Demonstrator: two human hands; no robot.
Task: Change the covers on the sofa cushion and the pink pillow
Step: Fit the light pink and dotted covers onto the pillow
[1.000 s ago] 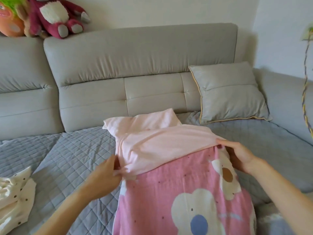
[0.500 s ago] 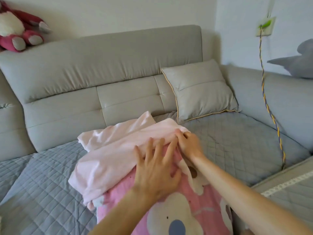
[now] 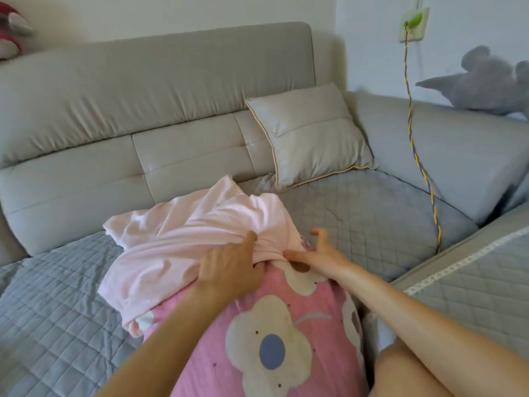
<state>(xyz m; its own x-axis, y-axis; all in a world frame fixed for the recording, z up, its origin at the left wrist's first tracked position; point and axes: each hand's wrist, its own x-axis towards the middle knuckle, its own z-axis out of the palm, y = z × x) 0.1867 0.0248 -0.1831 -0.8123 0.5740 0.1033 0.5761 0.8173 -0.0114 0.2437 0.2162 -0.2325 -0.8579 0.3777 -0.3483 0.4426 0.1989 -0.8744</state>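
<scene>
A pink pillow point(image 3: 286, 333) with white flower prints lies in front of me on the sofa seat. A pale pink cover point(image 3: 183, 239) is bunched over its far end. My left hand point(image 3: 232, 270) grips a fold of that cover at the pillow's top edge, fingers curled into the cloth. Just to its right, my right hand point(image 3: 317, 253) hovers at the pillow's corner with fingers spread and nothing in it. A grey sofa cushion point(image 3: 309, 136) with yellow piping leans against the backrest, behind and right of the pillow.
The grey sofa point(image 3: 143, 110) has a quilted blue-grey seat cover point(image 3: 357, 213). A braided yellow-and-purple cord point(image 3: 415, 144) hangs from a wall socket to the seat corner. A grey plush toy point(image 3: 486, 81) sits on the right backrest, a red plush point(image 3: 11, 38) at top left. My knee point(image 3: 412, 371) is at lower right.
The view has swung right. My left hand crossed from the pillow's left side to its top and closed on the pale cover. My right hand let go of the cover's edge and spread open.
</scene>
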